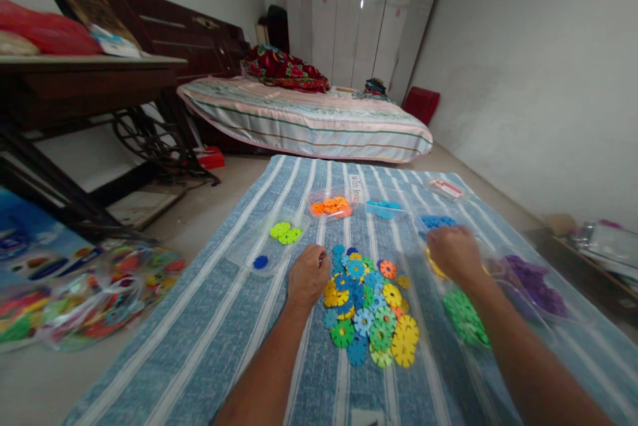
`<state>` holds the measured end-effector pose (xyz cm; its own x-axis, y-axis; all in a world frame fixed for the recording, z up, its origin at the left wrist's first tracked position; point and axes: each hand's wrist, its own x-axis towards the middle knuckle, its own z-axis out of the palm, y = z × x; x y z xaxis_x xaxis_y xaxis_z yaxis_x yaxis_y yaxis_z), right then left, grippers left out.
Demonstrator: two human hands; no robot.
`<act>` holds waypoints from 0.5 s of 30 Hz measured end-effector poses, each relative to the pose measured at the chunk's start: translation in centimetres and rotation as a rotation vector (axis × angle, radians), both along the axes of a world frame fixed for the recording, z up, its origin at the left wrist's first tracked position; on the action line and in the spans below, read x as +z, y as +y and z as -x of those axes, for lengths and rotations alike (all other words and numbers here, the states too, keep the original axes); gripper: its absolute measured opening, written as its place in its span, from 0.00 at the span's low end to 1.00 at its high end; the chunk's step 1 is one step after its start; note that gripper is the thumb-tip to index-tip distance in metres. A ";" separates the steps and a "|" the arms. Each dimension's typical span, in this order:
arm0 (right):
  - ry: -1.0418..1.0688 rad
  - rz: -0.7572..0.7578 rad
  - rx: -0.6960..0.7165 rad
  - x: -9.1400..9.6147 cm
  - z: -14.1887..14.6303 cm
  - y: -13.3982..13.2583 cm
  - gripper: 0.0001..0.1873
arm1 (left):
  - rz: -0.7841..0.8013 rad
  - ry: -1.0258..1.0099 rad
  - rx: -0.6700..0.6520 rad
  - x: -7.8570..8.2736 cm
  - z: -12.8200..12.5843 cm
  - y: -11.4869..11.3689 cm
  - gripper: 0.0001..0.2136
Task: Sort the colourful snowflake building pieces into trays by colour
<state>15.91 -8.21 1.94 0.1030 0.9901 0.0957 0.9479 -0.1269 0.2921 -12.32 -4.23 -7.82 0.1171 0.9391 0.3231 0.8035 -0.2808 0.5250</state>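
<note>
On the floor at the left, bags of coloured pieces (114,300) are seen beside the striped cloth (199,346). Toward the cloth's left side, one dark-blue disc (260,262) and lime-green discs (286,232) are held in a clear tray (249,244). The left hand (309,274) is curled at the left edge of the mixed pile of slotted discs (366,306), which is spread over the middle of the cloth. Beyond the pile, orange discs (331,205) are gathered, with light-blue discs (383,208) to their right. Farther right, yellow discs (432,265) are partly covered by the right hand (453,250), its fingers bent; blue discs (437,221) are placed just beyond it, green discs (466,316) nearer, purple discs (535,283) rightmost. Whether anything is gripped by either hand cannot be told.
</note>
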 end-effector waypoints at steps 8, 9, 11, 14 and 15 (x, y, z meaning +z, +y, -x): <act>0.183 0.004 0.052 -0.1 0.6 0.3 0.16 | 0.010 0.001 0.008 0.0 0.0 0.0 0.05; 0.196 0.074 0.108 -0.8 1.4 -0.2 0.15 | 0.012 0.002 0.006 0.1 0.0 0.0 0.05; 0.191 0.186 0.157 -2.2 3.0 -1.1 0.15 | 0.014 0.005 0.001 0.1 0.0 0.0 0.05; 0.174 0.271 0.152 -3.6 4.2 -1.7 0.17 | 0.018 0.009 0.005 0.1 0.0 0.0 0.05; 0.174 0.282 0.146 -3.9 4.4 -1.8 0.18 | 0.018 0.010 0.007 0.1 0.0 0.0 0.05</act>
